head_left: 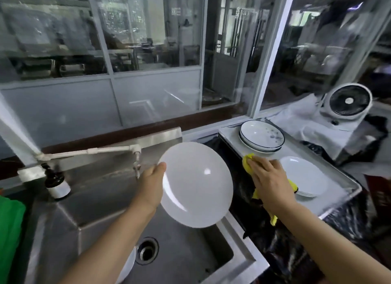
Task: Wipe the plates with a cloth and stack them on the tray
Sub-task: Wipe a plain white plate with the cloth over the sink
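Over the sink (88,209), white plate (196,184) gripped in left hand (151,181); right hand (268,178) flat on yellow cloth (248,160) beside stacked plates (261,138).

The sink (173,250) occupies the lower left, with its drain (147,251) in the basin floor. The tap (135,156) extends over the basin from the left. A bottle (55,183) stands on the sink ledge, left of the tap spout. The left hand (153,183) holds a plate (196,184) above the basin. The tray (338,178) lies right of the sink. On the tray, a stack of rimmed plates (262,138) sits at the back and a stack of plain plates (304,175) in front. The right hand (268,178) rests on a cloth (249,163) at the tray's left edge. A fan (347,102) stands behind the tray.
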Available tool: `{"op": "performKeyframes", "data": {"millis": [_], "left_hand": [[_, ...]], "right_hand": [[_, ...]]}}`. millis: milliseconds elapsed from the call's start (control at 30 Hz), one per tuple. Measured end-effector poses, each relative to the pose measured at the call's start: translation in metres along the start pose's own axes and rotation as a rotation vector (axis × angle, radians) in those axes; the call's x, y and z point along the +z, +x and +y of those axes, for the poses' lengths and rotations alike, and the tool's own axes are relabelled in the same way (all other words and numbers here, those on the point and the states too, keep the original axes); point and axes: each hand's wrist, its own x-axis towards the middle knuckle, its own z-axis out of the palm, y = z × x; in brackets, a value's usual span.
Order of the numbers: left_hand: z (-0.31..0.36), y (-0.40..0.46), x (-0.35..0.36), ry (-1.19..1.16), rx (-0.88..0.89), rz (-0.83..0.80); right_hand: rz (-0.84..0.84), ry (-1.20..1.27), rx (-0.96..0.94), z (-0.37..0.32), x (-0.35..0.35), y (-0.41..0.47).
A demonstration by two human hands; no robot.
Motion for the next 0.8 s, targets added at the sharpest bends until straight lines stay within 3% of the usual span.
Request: {"op": "performKeyframes", "data": {"millis": [167,467,800], "left_hand": [[-0.015,0.01,0.117,0.078,-0.055,-0.081],[-0.052,0.032,0.35,0.117,-0.185,-0.173],[-0.079,0.064,0.492,0.234,-0.216,-0.207]], "right_hand": [[-0.013,0.08,0.248,0.112,-0.006,-0.036],[-0.061,0.034,0.415,0.299,-0.02,-0.07],[-0.067,0.04,0.52,0.403,-0.005,-0.1]]}}
